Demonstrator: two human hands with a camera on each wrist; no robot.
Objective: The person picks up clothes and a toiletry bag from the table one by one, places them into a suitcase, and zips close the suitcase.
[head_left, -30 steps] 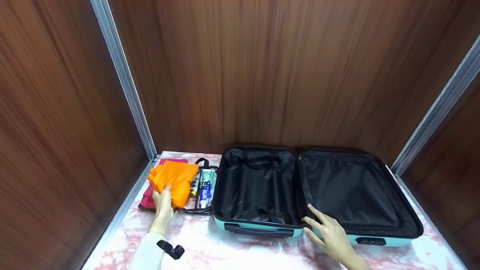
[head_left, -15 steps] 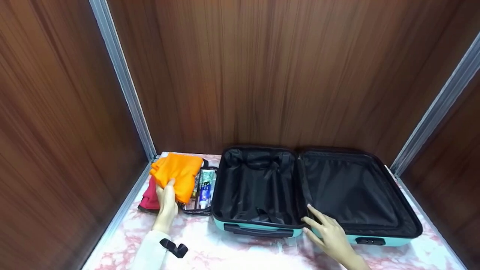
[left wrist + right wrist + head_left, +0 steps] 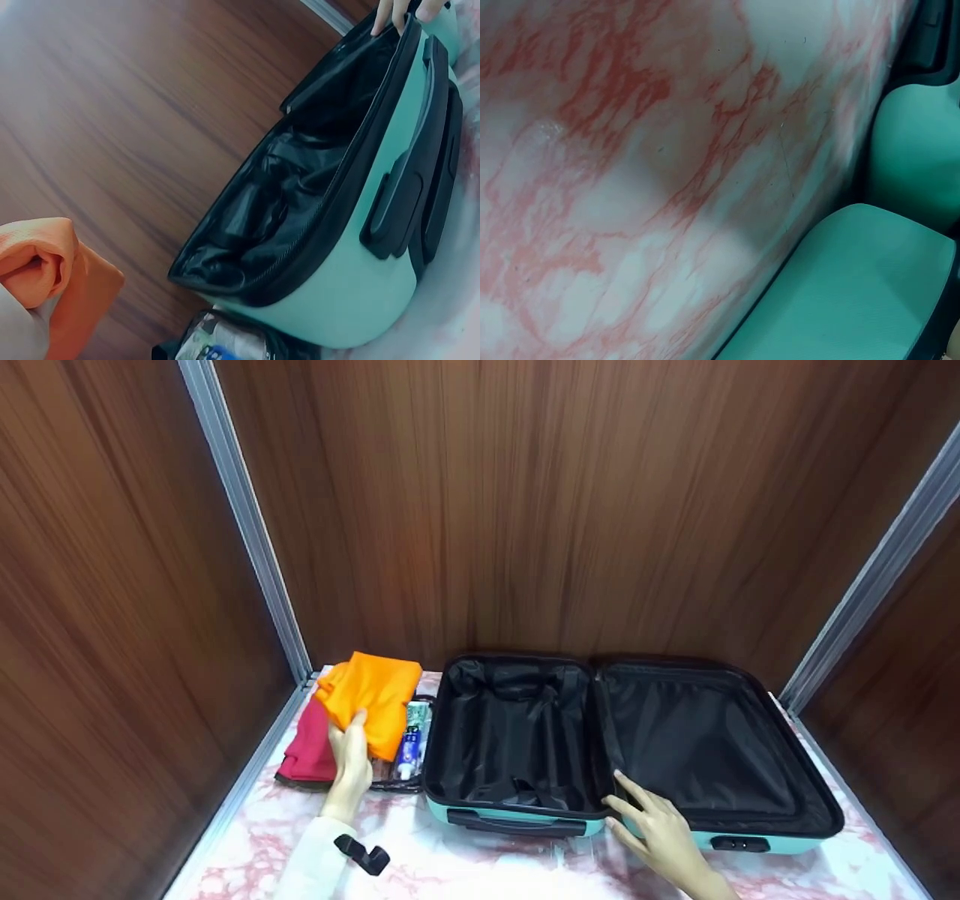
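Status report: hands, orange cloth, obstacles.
Left hand grips orange cloth, apparently held aloft. Right hand at near rim of open suitcase, where halves meet. Toiletry bag beside suitcase, partly hidden by cloth; likely no obstacle.

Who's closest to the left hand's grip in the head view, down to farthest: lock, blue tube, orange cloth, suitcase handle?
1. Orange cloth: in the grip of the left hand.
2. Blue tube: just right of the hand.
3. Suitcase handle: front of left half.
4. Lock: front of right half.
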